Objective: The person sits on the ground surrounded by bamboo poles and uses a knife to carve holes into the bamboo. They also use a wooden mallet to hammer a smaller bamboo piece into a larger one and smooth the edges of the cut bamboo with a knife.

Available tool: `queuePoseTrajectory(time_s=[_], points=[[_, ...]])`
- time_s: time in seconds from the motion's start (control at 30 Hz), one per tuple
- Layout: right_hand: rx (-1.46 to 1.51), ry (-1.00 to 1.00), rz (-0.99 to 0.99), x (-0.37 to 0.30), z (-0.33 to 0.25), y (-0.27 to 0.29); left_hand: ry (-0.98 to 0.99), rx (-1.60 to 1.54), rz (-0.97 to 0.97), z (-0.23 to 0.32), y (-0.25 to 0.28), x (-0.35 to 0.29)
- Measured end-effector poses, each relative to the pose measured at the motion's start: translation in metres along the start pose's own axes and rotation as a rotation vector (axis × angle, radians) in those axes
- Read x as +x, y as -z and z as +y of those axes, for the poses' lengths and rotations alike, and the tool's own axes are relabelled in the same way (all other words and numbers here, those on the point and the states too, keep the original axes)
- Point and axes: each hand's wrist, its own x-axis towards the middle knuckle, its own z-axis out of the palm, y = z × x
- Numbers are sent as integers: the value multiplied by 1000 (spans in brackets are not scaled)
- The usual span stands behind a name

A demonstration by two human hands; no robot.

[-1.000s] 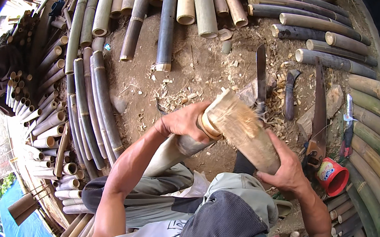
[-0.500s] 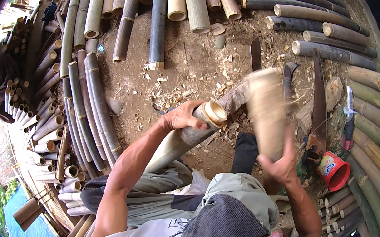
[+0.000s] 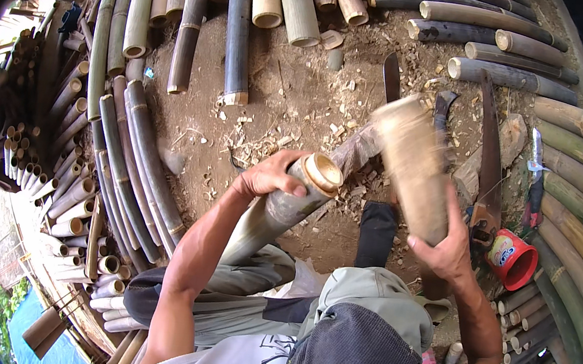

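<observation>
My left hand (image 3: 272, 173) is wrapped round the upper end of a bamboo tube (image 3: 281, 208), which slants down toward my left leg. The tube's open end has a pale, stepped rim facing up. To its right, my right hand (image 3: 447, 248) grips the lower end of a short, thick tan piece of bamboo (image 3: 411, 165). Motion smears that piece, so its far end is unclear. It is apart from the tube. Behind the two lies a rough wooden log (image 3: 356, 148) on the dirt, partly hidden.
A long blade (image 3: 392, 77), a second knife (image 3: 442, 113) and a handsaw (image 3: 488, 156) lie ahead on the right. A red bucket (image 3: 519, 267) tips on its side nearby. Bamboo poles (image 3: 137, 154) line the left, far side and right. Wood chips (image 3: 259, 150) litter the ground.
My right hand has shifted slightly right, and the bamboo piece in it leans more to the left. My left hand and its tube have moved only a little to the left.
</observation>
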Motion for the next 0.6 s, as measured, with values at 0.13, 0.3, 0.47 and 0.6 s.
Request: queuePoseTrajectory(time_s=[0.13, 0.3, 0.47, 0.6], points=[[-257, 99, -337, 0, -8, 0, 16, -98, -39, -1, -4, 0], [-52, 34, 102, 5, -4, 5, 61, -138, -102, 4, 2, 5], [-224, 121, -309, 11, -12, 7, 9, -83, -50, -5, -8, 8], [-66, 27, 3, 11, -20, 2, 45, -79, -75, 7, -8, 15]])
